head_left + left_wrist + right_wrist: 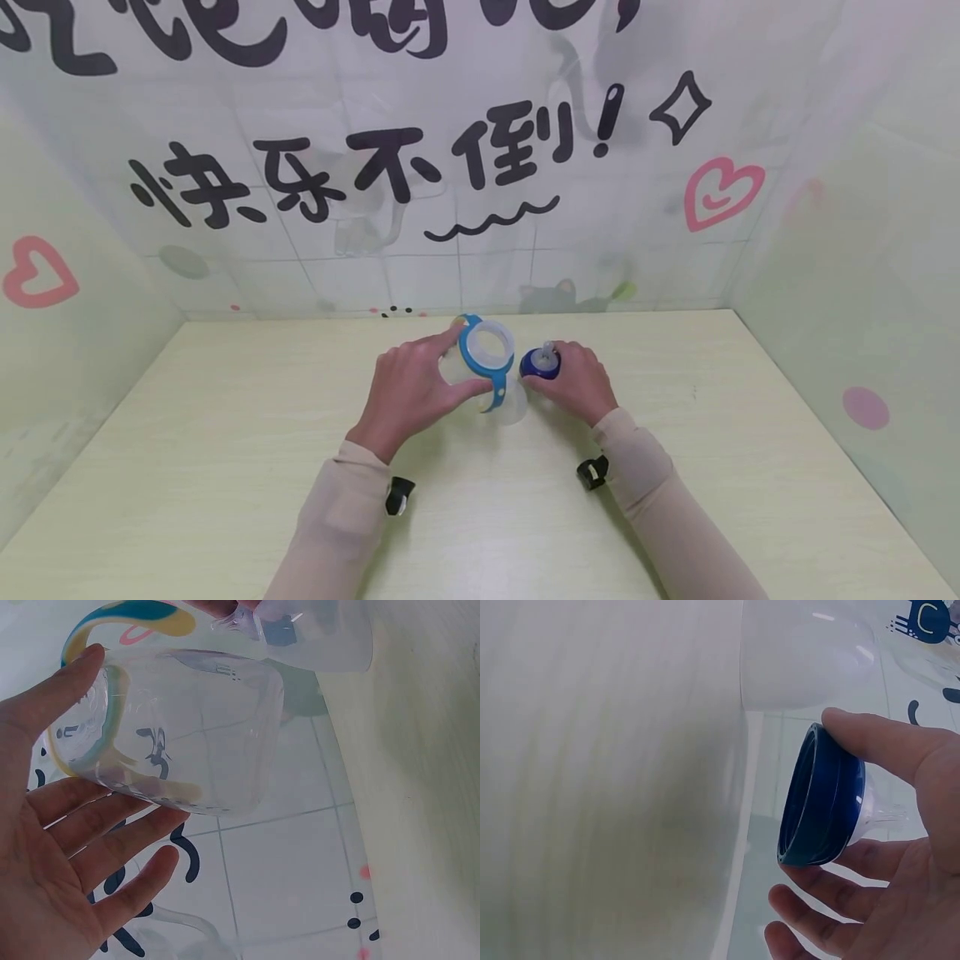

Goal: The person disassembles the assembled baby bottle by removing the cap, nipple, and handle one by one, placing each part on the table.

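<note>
My left hand [416,387] grips a clear baby bottle [202,735] around its neck, thumb on one side and fingers on the other. A blue and yellow ring with two handles [498,390] circles the neck, and the bottle leans with its open mouth toward the head camera. To the right, my right hand [581,382] pinches a dark blue screw collar [825,799] between thumb and fingers. A clear teat [546,354] pokes up through that collar, whose hollow underside faces the table in the right wrist view. Collar and bottle are apart.
A translucent dome-shaped cover [515,406] stands on the pale wood-grain table [225,467] between both hands, partly hidden by the bottle's handle. Printed white wall sheets [420,283] close off the back and both sides.
</note>
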`<state>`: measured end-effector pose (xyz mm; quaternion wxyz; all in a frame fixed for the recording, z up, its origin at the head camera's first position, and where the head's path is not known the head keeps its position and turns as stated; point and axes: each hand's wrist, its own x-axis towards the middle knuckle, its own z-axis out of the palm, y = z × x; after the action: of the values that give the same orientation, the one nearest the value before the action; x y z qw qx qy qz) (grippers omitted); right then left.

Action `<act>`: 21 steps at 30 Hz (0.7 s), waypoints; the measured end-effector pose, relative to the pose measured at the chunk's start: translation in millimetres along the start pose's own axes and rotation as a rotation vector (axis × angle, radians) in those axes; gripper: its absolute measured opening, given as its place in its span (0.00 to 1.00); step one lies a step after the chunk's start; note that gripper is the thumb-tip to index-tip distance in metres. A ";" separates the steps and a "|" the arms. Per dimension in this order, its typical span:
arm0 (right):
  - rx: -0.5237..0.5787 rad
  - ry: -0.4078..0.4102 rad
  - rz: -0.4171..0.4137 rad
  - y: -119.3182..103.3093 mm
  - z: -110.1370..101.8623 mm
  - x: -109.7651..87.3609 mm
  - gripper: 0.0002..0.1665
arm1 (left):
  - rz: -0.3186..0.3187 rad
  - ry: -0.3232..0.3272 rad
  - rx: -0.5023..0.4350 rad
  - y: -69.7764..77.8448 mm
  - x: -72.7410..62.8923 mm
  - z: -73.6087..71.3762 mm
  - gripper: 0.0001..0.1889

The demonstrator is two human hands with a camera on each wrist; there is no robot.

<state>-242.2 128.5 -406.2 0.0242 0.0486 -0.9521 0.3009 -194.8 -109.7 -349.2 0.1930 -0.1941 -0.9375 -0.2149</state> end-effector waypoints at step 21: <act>-0.046 -0.106 0.043 4.8 2.7 0.6 0.38 | -0.006 0.005 -0.011 0.9 -0.7 -1.9 0.43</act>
<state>-243.4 130.9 -411.1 -0.0316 0.0435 -0.9595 0.2764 -193.3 -110.1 -347.7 0.1938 -0.1917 -0.9364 -0.2210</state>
